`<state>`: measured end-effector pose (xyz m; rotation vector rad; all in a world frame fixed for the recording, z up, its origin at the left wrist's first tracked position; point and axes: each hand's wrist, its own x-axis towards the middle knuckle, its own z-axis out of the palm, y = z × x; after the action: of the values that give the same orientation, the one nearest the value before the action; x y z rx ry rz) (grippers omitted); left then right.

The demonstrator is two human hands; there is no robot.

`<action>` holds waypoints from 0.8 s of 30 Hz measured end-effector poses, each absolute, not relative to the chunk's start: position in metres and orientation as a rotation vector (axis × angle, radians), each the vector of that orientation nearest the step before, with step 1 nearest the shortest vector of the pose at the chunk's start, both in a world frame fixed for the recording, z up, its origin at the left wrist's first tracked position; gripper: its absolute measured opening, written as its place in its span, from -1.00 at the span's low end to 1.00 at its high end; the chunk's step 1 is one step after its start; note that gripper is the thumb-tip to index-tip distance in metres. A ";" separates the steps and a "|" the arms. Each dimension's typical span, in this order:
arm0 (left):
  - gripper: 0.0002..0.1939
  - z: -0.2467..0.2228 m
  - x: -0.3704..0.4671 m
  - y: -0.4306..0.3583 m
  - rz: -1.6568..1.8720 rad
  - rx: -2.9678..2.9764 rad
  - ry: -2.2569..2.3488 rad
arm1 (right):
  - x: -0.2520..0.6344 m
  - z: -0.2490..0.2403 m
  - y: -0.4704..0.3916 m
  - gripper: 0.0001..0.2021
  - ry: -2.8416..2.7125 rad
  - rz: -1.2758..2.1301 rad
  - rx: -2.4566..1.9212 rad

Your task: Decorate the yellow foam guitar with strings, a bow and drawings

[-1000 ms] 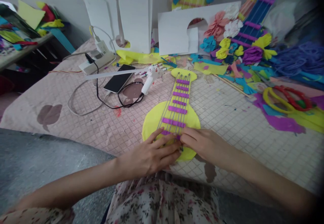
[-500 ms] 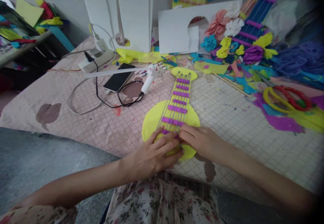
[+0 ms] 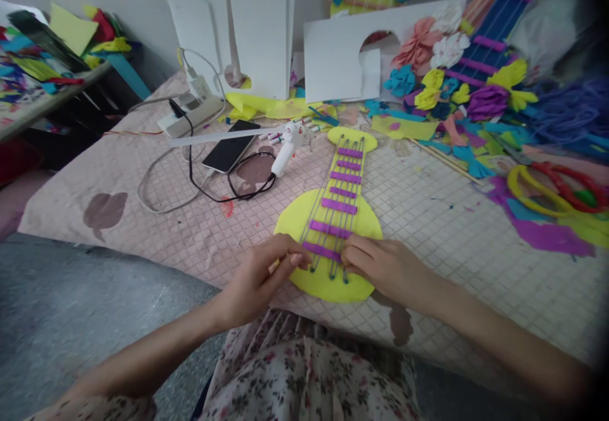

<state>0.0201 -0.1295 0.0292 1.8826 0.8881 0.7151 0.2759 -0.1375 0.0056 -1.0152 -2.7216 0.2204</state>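
A yellow paper guitar lies flat, with purple strips across it and thin grey strings running lengthwise. Several string ends finish in dark dots on its lower body. My left hand is closed over the guitar's left edge, thumb and fingers pinched; the leftmost string runs down to these fingers, and its end is hidden. On the right of the body my right hand rests with curled fingers beside the lowest purple strip. Whatever its fingertips pinch is hidden.
Left of the guitar lie a white glue gun, its black cable and a phone. Behind stands a power strip. To the right are scissors, a wooden stick, paper scraps and paper flowers. White boards lean at the back.
My left hand has lifted off the lower body and moved left, its spread fingers now curled into a pinch. The lower string ends are uncovered. My right hand stays beside the strings.
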 end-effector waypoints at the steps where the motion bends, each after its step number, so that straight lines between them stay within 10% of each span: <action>1: -0.71 0.030 0.020 -0.128 0.687 1.719 0.929 | 0.276 0.005 -0.138 -0.89 -2.724 0.222 -1.016; 24: -0.69 0.034 0.039 -0.077 0.598 0.947 0.723 | 0.274 -0.001 -0.137 -0.86 -2.643 0.151 -0.980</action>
<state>0.0387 -0.0771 0.0343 0.9471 0.7233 0.5977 0.2737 -0.1373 -0.0014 -0.9804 -2.6432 0.1510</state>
